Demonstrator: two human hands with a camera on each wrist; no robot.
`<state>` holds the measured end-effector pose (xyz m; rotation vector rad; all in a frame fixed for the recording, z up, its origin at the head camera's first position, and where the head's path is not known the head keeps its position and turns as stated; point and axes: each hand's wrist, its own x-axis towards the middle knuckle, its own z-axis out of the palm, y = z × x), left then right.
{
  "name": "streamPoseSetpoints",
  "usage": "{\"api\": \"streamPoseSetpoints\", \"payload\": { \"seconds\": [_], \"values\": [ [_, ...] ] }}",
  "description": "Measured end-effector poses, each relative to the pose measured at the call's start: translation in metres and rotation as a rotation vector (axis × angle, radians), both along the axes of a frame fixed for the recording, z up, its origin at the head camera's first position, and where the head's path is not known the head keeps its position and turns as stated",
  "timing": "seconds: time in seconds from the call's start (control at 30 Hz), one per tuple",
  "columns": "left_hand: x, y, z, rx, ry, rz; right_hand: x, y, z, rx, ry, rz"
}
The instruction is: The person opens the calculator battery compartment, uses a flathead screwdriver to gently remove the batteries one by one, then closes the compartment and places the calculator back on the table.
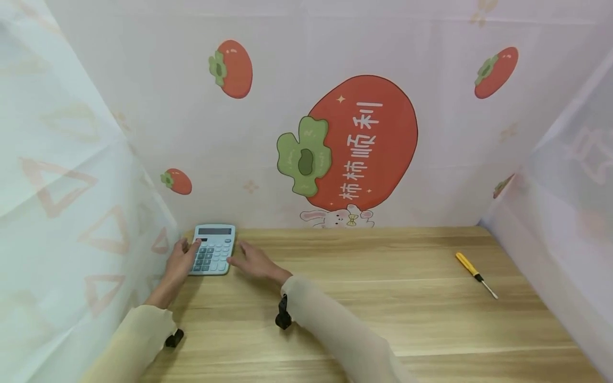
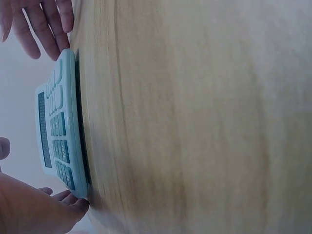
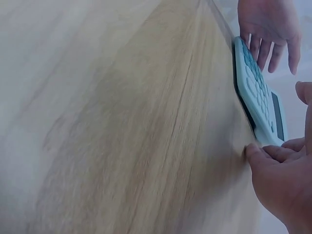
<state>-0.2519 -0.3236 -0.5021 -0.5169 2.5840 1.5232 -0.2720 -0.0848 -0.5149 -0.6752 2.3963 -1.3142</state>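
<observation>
A light blue calculator point(image 1: 213, 253) with a grey display lies flat at the back left of the wooden table, its display end toward the back wall. My left hand point(image 1: 181, 261) is at its left edge, fingers extended along that side and thumb spread apart from them. At the opposite edge, my right hand point(image 1: 256, 261) has its fingers loosely straight and its thumb raised away from them. In the left wrist view, fingertips of the left hand point(image 2: 44, 207) meet the near corner. Whether the right hand point(image 3: 287, 178) touches the calculator, I cannot tell.
Far to the right on the table point(image 1: 345, 303) lies a screwdriver point(image 1: 474, 272) with a yellow and black handle. White printed sheeting point(image 1: 268, 138) rises along the back edge and both sides. Black wrist straps point(image 1: 283, 314) sit on the sleeves.
</observation>
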Motion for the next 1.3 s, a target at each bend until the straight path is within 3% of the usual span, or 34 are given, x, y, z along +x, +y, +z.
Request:
{"api": "streamPoseSetpoints", "payload": {
  "seconds": [0.23, 0.6, 0.8, 1.03, 1.3],
  "values": [
    [-0.003, 0.001, 0.000, 0.007, 0.009, 0.000, 0.002, -0.005, 0.003, -0.097, -0.089, -0.055],
    [-0.006, 0.004, -0.003, 0.054, 0.009, 0.014, 0.002, -0.017, -0.007, -0.227, -0.157, -0.118],
    [-0.007, 0.002, -0.004, 0.041, -0.011, 0.034, 0.004, -0.023, -0.008, -0.278, -0.192, -0.105],
    [-0.009, 0.002, -0.006, 0.051, -0.008, 0.093, 0.004, -0.026, -0.010, -0.437, -0.301, -0.103],
    [-0.009, 0.005, -0.006, 0.081, -0.005, 0.123, 0.004, -0.023, -0.006, -0.464, -0.357, -0.078]
  ]
}}
